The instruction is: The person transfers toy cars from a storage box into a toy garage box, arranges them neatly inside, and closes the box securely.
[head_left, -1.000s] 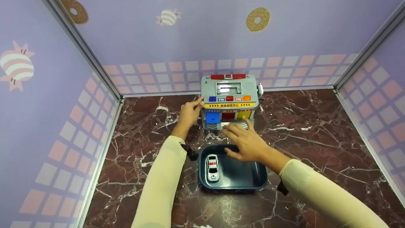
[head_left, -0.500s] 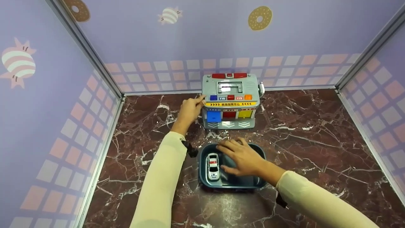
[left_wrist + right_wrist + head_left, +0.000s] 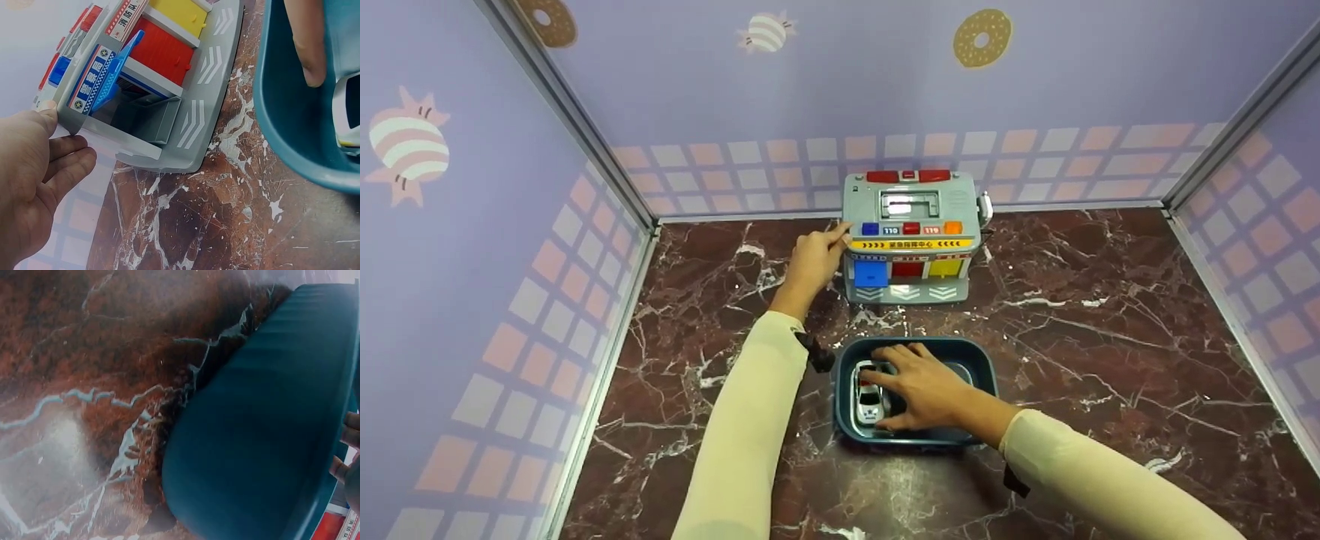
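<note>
A grey toy rescue station (image 3: pixel 911 206) stands by the back wall. My left hand (image 3: pixel 812 264) holds its left roof corner; in the left wrist view the fingers (image 3: pixel 70 160) lie against its side. The blue door (image 3: pixel 115 76) is swung up, showing a dark bay; the red and yellow doors are down. In front sits a dark teal tray (image 3: pixel 991 375) with a white toy police car (image 3: pixel 871 411) at its left. My right hand (image 3: pixel 926 386) is spread over the car, index finger across its roof, thumb near its front end. Whether they touch it is unclear.
Brown marbled flooring (image 3: pixel 1080 360) lies around the tray and station. Lilac panels with printed sweets and doughnuts (image 3: pixel 982 37) close off the back and both sides. A white handle-like part (image 3: pixel 985 208) sticks out on the station's right side.
My right hand has moved from the station's front down into the tray, then left over the police car. The left hand keeps its place at the roof corner.
</note>
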`<act>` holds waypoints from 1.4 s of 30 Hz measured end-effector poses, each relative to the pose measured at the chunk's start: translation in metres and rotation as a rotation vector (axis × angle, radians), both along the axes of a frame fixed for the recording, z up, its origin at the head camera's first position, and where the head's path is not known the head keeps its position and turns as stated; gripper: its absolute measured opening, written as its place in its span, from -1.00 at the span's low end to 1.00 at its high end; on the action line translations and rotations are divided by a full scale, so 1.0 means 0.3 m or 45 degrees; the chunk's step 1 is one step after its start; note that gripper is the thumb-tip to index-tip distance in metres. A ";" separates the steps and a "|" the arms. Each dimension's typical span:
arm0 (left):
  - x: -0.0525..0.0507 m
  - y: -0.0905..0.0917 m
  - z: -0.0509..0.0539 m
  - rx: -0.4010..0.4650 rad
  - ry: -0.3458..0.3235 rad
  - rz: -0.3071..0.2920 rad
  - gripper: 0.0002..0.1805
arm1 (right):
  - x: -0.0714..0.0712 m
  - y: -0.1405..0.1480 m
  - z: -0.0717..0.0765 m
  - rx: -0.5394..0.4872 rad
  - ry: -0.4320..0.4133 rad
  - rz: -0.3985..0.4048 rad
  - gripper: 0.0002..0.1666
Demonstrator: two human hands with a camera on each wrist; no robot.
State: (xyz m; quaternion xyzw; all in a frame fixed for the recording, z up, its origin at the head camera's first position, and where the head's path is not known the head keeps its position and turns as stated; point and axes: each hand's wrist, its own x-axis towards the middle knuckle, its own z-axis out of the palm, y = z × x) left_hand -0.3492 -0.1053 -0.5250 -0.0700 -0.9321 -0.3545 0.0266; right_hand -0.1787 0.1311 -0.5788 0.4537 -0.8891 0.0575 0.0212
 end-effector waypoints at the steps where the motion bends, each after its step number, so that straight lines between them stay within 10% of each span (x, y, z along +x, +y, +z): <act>1: 0.000 0.000 -0.001 0.003 0.000 0.001 -0.55 | 0.001 -0.003 -0.001 0.012 -0.006 -0.006 -0.03; 12: 0.002 0.005 -0.003 0.028 0.012 0.015 -0.56 | 0.009 -0.027 -0.028 0.041 0.012 -0.009 -0.01; 22: -0.002 0.007 -0.008 0.030 0.027 0.021 -0.55 | 0.013 -0.036 -0.016 -0.013 -0.211 -0.056 0.00; 42: -0.004 0.007 -0.016 0.004 0.053 0.025 -0.56 | -0.023 0.030 0.077 -0.182 0.044 -0.003 0.02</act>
